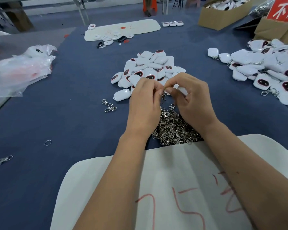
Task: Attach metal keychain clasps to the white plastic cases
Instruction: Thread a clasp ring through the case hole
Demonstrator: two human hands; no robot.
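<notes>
A dark blue cloth-covered table (76,100) fills the view, a white foam sheet (173,188) with red scribbles at its near edge under the forearms. Beyond lies a heap of white plastic cases (148,68) (many showing dark oval faces), nearer a tangle of metal clasps (173,128). Above that tangle, the left hand (145,100) and right hand (191,98) meet, curled fingertips (169,90) pinching one keychain clasp (164,95) that dangles between them.

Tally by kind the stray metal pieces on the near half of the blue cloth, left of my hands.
Clasps: 3
Split ring: 1
Total: 4
</notes>
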